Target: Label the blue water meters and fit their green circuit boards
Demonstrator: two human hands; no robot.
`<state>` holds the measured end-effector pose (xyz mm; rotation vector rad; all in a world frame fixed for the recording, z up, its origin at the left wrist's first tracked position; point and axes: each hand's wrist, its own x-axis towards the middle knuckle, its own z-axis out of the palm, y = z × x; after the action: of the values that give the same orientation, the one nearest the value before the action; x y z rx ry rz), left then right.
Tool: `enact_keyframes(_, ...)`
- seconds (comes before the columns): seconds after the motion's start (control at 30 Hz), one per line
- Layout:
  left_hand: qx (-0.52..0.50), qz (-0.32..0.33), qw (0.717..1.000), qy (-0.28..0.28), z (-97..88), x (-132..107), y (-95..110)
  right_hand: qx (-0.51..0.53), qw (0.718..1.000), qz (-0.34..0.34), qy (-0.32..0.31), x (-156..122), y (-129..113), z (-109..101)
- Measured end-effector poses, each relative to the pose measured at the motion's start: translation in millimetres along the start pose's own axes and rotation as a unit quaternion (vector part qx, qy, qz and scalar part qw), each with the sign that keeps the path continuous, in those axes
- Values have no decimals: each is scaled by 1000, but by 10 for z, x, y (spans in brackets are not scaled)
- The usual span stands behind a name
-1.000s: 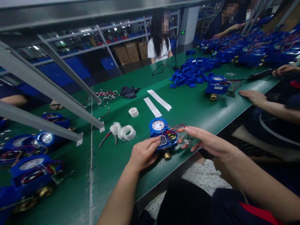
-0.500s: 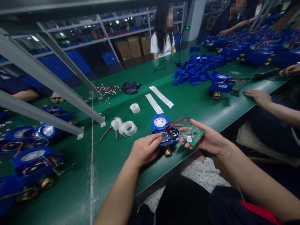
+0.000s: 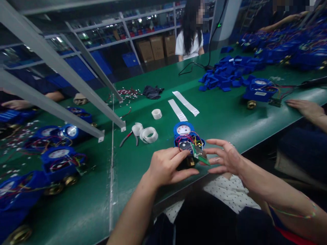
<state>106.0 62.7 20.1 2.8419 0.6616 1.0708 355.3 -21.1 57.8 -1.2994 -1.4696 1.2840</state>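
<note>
A blue water meter with a white dial sits near the table's front edge, its wiring compartment uncovered. My left hand grips its left front, fingertips at the compartment and thumb stretched out below, near the brass fitting. Red, black and yellow wires loop above a round black part inside. A green circuit board stands tilted at the compartment's right front. My right hand is open just right of the board, fingers spread; whether a fingertip touches the board's edge I cannot tell.
Left of the meter lie tape rolls and pliers. Label strips lie behind it. Blue covers are heaped farther back. More meters stand left beyond metal struts. A co-worker's hand rests at right.
My right hand has let go of the circuit board and spread its fingers. The board now stands tilted against the meter. My left thumb has come out below the meter. The camera view has shifted left.
</note>
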Motion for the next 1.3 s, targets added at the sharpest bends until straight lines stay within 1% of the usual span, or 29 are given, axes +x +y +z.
enact_keyframes(0.1, -55, -30, 998, 28, 8, 10, -30, 38, 997, 56, -23, -23, -41, 98)
enact_keyframes(0.17, -92, -51, 993, 45, 7, 4, -58, 30, 997, 69, -5, 1, -15, 150)
enact_keyframes(0.27, -143, -77, 985, 50, 3, -16, -78, 3, 999, 40, 14, 58, 59, 209)
enact_keyframes(0.37, -204, -100, 973, 37, -12, -40, -72, -39, 999, 8, 24, 106, 97, 251)
enact_keyframes(0.47, -262, -110, 959, 8, -36, -57, -70, -65, 997, -3, 36, 138, 72, 291)
enact_keyframes(0.57, -301, -110, 947, -2, -56, -64, -83, -80, 996, -4, 39, 160, 38, 326)
enact_keyframes(0.67, -287, -117, 951, 1, -64, -62, -99, -107, 994, -4, 22, 184, 37, 331)
enact_keyframes(0.73, -258, -123, 958, 4, -64, -58, -101, -165, 986, -19, 23, 203, 39, 312)
enact_keyframes(0.83, -231, -122, 965, 9, -58, -55, -85, -281, 953, -83, 73, 236, 10, 277)
enact_keyframes(0.9, -224, -117, 967, 14, -54, -54, -65, -307, 936, -137, 106, 257, -33, 275)
enact_keyframes(0.97, -214, -111, 970, 15, -52, -53, -43, -284, 935, -177, 119, 274, -80, 302)
enact_keyframes(1.07, -191, -104, 976, 9, -53, -55, -19, -233, 944, -203, 112, 283, -131, 372)
enact_keyframes(1.17, -160, -98, 982, 0, -49, -58, -13, -203, 954, -195, 102, 272, -146, 431)
enact_keyframes(1.3, -123, -80, 989, 3, -36, -61, -17, -188, 961, -168, 110, 239, -140, 457)
